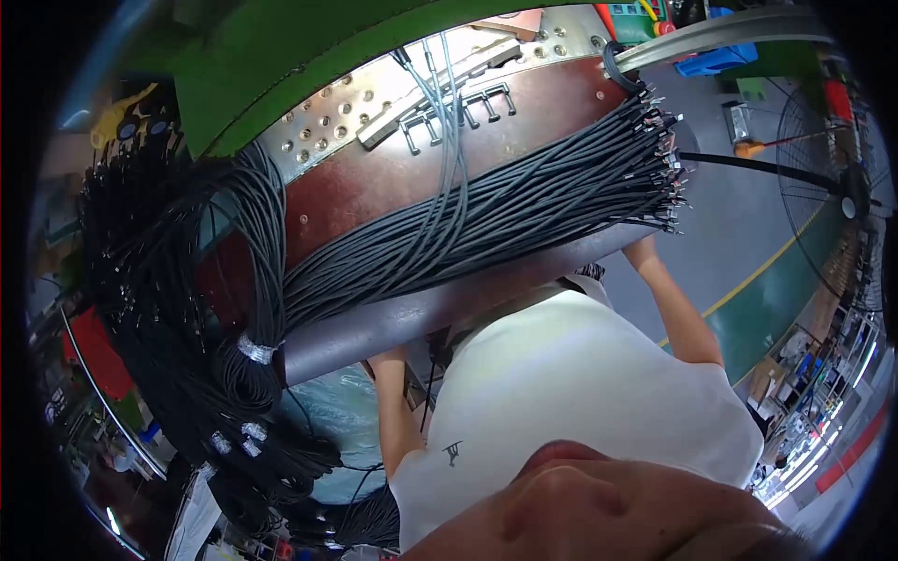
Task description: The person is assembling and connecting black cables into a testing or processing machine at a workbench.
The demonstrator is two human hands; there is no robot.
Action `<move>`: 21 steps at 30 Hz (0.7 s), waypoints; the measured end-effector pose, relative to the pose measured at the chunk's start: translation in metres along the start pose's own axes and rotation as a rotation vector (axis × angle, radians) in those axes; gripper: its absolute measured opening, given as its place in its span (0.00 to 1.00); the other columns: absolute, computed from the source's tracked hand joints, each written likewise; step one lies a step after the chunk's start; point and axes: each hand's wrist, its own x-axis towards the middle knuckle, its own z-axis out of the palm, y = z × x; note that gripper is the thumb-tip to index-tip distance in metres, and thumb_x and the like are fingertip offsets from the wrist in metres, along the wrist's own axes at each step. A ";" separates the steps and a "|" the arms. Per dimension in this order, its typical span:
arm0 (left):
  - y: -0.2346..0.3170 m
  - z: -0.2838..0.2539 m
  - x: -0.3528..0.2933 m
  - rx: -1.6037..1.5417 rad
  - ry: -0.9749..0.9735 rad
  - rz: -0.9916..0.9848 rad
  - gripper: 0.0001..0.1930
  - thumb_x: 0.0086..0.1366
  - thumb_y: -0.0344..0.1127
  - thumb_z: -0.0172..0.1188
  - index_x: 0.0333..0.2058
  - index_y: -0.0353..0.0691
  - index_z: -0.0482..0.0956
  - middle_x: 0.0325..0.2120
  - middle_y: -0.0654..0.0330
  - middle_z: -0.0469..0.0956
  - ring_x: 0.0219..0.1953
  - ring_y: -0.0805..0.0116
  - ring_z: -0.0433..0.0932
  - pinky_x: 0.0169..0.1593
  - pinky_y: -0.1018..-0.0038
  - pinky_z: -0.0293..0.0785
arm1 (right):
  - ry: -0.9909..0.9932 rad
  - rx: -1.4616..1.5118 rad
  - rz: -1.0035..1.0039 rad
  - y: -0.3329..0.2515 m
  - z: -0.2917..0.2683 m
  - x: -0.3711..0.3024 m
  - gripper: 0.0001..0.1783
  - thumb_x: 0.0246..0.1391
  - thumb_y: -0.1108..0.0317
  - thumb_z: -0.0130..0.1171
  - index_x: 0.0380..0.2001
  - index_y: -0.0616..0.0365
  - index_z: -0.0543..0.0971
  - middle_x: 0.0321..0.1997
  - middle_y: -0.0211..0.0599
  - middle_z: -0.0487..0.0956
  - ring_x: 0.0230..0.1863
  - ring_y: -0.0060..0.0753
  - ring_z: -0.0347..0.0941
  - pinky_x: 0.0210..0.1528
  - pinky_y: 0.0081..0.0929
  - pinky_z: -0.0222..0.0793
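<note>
My left hand (387, 356) reaches under the rounded front edge of the bench (402, 316), and its fingers are hidden there. At the right end of that edge, my right hand (641, 251) also goes behind the bench, with its fingers out of sight. What either hand touches cannot be seen. Above them, a thick bundle of black cables (524, 201) lies across the reddish-brown bench top (365, 187), its stripped ends and small connectors fanned out at the right. A few cables (456, 154) cross the bundle and run up to a metal bar (440, 89).
A green machine frame (281, 84) crosses the far side, above a perforated metal plate (323, 122). A black toothed bracket (458, 117) stands on the bench. Hanging cable bunches (140, 243) crowd the left, one tied with silvery wrap (254, 350). A fan (832, 187) stands at right.
</note>
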 end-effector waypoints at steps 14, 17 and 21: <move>0.011 -0.029 -0.045 -0.389 0.452 0.256 0.19 0.59 0.39 0.56 0.47 0.36 0.75 0.47 0.48 0.74 0.49 0.49 0.71 0.55 0.63 0.64 | -0.321 -0.212 0.062 -0.065 -0.098 0.015 0.20 0.50 0.63 0.56 0.46 0.59 0.76 0.46 0.46 0.77 0.47 0.47 0.73 0.48 0.40 0.68; 0.035 -0.095 -0.071 -0.711 -0.185 0.646 0.20 0.55 0.37 0.62 0.45 0.34 0.75 0.46 0.47 0.75 0.49 0.50 0.73 0.52 0.65 0.69 | -1.153 0.303 -0.151 -0.093 -0.175 0.055 0.20 0.49 0.58 0.61 0.40 0.61 0.76 0.41 0.41 0.80 0.38 0.42 0.78 0.39 0.33 0.72; 0.086 -0.146 -0.074 -0.734 0.435 1.141 0.32 0.49 0.39 0.67 0.53 0.35 0.69 0.55 0.49 0.67 0.56 0.52 0.67 0.56 0.66 0.66 | -0.174 0.372 -0.591 -0.161 -0.169 0.154 0.12 0.52 0.62 0.57 0.36 0.59 0.77 0.31 0.38 0.79 0.33 0.39 0.77 0.36 0.31 0.72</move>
